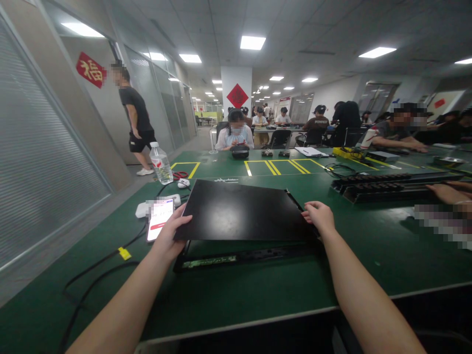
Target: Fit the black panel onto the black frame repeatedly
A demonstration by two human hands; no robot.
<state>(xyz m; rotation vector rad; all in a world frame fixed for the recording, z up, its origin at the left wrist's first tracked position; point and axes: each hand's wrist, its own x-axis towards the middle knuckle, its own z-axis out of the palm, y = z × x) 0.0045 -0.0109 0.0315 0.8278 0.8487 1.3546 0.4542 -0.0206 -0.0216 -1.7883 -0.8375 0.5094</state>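
A flat black metal cover panel (pixel 241 209) lies tilted over a black chassis (pixel 243 256) on the green table (pixel 258 290); its near edge is raised above the chassis front. My left hand (pixel 170 233) grips the panel's near left corner, thumb on top. My right hand (pixel 320 216) grips the near right corner, fingers curled over the edge.
A phone (pixel 159 218) with a lit screen, a white power strip (pixel 142 209), black cables (pixel 96 275), a mouse (pixel 183 183) and a water bottle (pixel 161 162) lie to the left. More black chassis (pixel 387 186) sit at right by another person's hand (pixel 448 192). People sit at far tables; one stands left.
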